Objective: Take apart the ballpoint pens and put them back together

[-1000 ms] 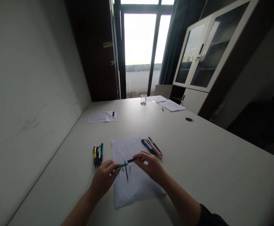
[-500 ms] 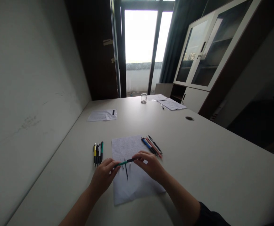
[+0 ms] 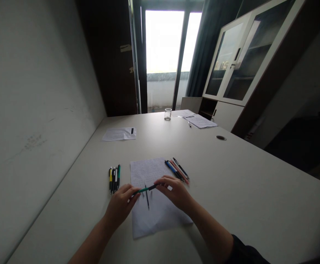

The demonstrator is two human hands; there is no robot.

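Note:
Between my hands, over the written sheet of paper [image 3: 160, 217], is a pen [image 3: 142, 190] with a green barrel and a black grip. My left hand [image 3: 121, 205] pinches the green end. My right hand [image 3: 175, 192] pinches the black end. The two parts meet end to end; whether they are joined fully I cannot tell. Below them a thin dark pen refill [image 3: 147, 200] lies on the paper, with small pieces beside it that are too small to name. Several pens [image 3: 114, 179] lie left of the paper, one green like the held one.
More pens [image 3: 177, 170], blue, red and black, lie over the sheet's upper right edge. Farther off are a glass jar [image 3: 168, 114], a sheet [image 3: 118, 134] by the wall, a stack of papers [image 3: 202, 121] with a pen, and a round cable hole [image 3: 220, 138].
Both hands keep their grip on the pen in almost the same place. The pen's black part tilts slightly more against the green barrel. The whole view has shifted very slightly.

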